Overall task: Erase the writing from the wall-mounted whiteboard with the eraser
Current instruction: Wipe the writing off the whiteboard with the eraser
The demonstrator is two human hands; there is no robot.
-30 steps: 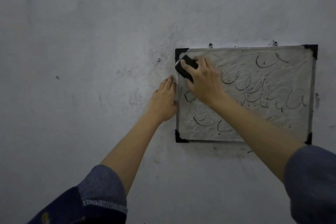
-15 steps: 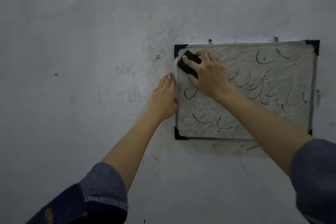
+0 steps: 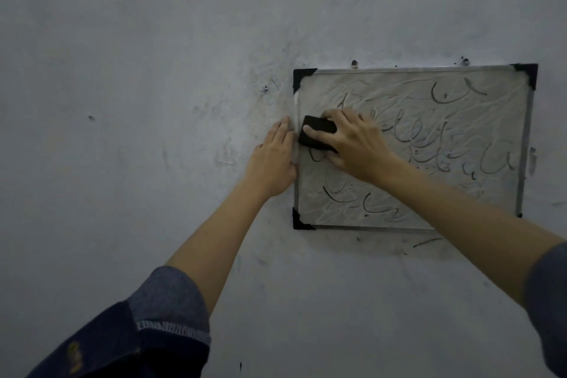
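Note:
A small whiteboard (image 3: 478,80) with a metal frame and black corner caps hangs on the wall at centre right. Dark scrawled writing (image 3: 441,156) and pale smear marks cover much of it. My right hand (image 3: 352,144) grips a black eraser (image 3: 316,133) and presses it on the board near the left edge, about halfway down. My left hand (image 3: 271,163) lies flat with straight fingers on the wall, touching the board's left frame. My right forearm hides the lower right part of the board.
The grey wall (image 3: 153,101) is scuffed and smudged around the board. Two small nails or screws (image 3: 354,63) sit above the top frame, another screw (image 3: 266,87) to the left of it. A dark pen stroke (image 3: 426,242) marks the wall below the board.
My right hand has slid the eraser down from the board's top-left corner to the middle of the left edge. My left hand has stayed pressed beside the frame.

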